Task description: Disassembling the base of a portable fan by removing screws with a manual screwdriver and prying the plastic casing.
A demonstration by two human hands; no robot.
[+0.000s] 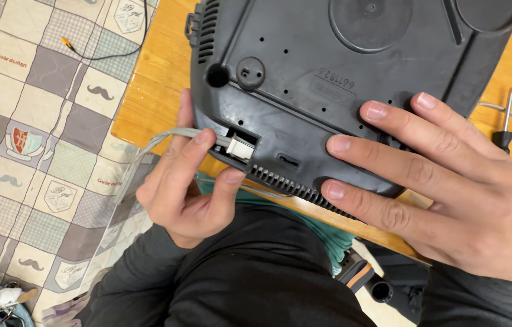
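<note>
A light wooden surface (153, 91) runs across the upper and middle frame, and to its left a quilt-like cloth (38, 157) of grey, cream and pale green checks with small crest and moustache patches covers the rest.

In the middle of the frame a pale grey plug (241, 148), blocky and rectangular, sits in a notch at the lower left edge of a dark grey plastic casing (328, 54). The left hand (186, 178) pinches the plug's end of a flat, translucent grey cable (153, 142) between forefinger and thumb, its other fingers curled in; the cable arcs off to the lower left over the cloth. The right hand (443, 181) lies flat and spread on the casing, fingertips pressing near its lower edge, holding nothing.

The casing lies upside down, matt and slightly scuffed, with rounded corners, ribbed vent slots along its left side and lower edge, small screw holes, round moulded discs toward the top, and a faint embossed rectangular mark at its centre.

At the right edge a screwdriver (506, 124) with a metal shaft and black handle rests on the surface. A thin black wire (111, 54) with a yellow tip crosses the cloth at upper left. Dark sleeves fill the bottom of the frame.
</note>
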